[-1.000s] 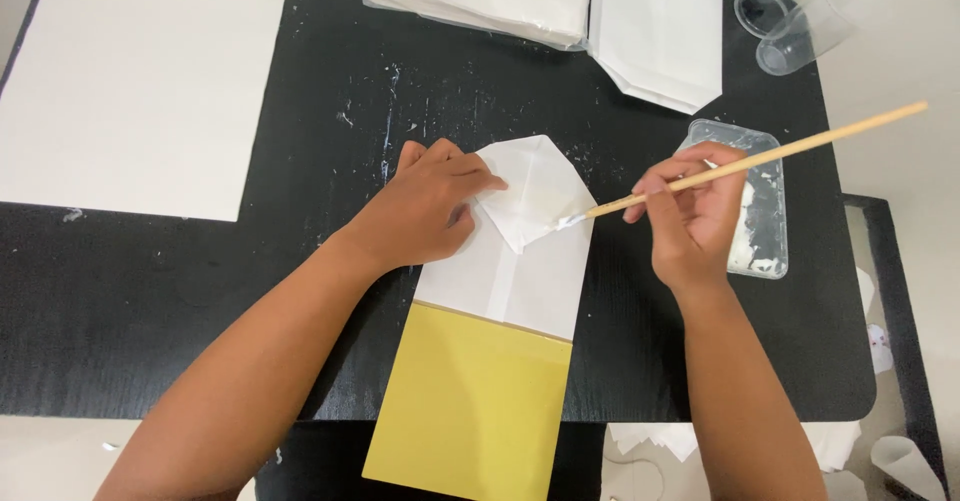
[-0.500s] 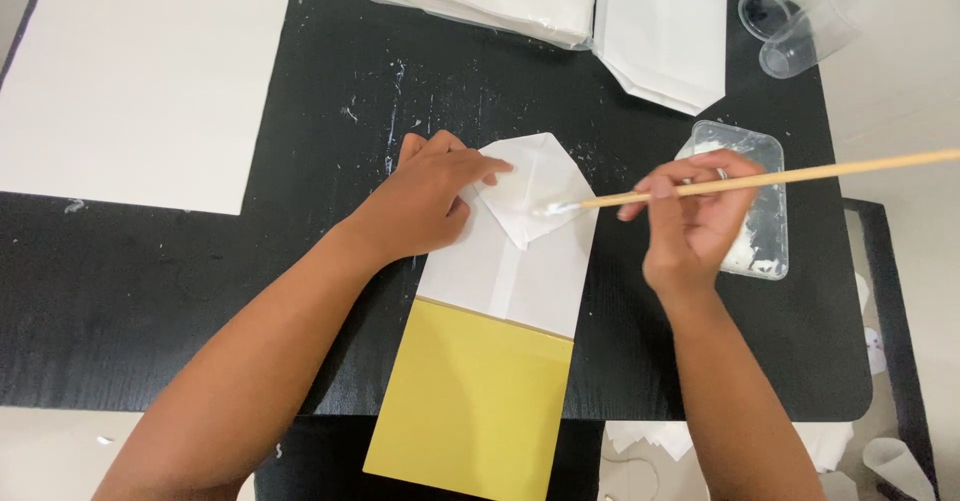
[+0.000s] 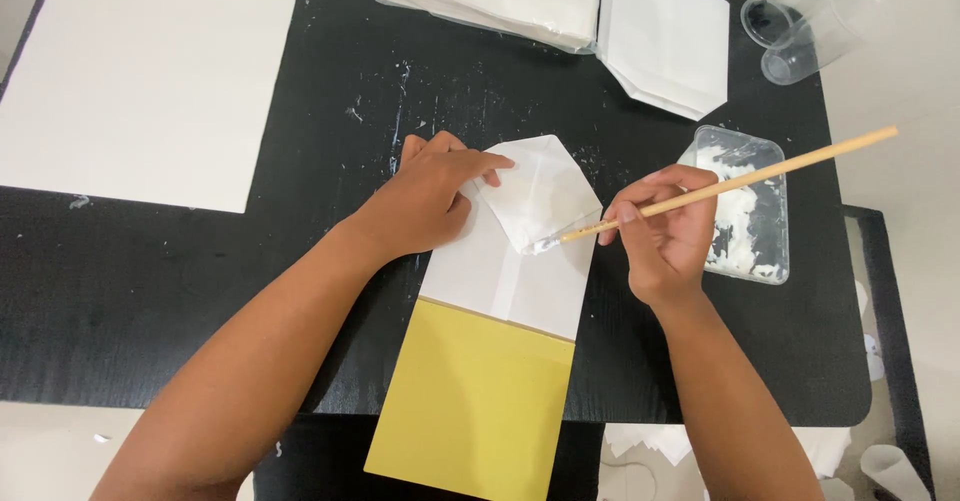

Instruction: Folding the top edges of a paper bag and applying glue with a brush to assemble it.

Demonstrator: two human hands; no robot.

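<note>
white folded paper bag (image 3: 520, 251) flat on yellow sheet (image 3: 475, 401)

Two hands (image 3: 430, 196), one brush (image 3: 720, 186), one glue tray (image 3: 750, 211), two clear cups (image 3: 790, 31).

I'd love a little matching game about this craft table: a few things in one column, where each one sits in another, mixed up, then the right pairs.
Things:
1. brush
2. left hand
3. clear tray
4. yellow sheet

Places:
A. at the near table edge, under the white folded paper's lower end
B. held in the right hand, tip at the folded flap's lower point
C. pressing flat on the white folded paper's upper left
D. right of the right hand, smeared with white paste

Pairs: 1-B, 2-C, 3-D, 4-A
</note>
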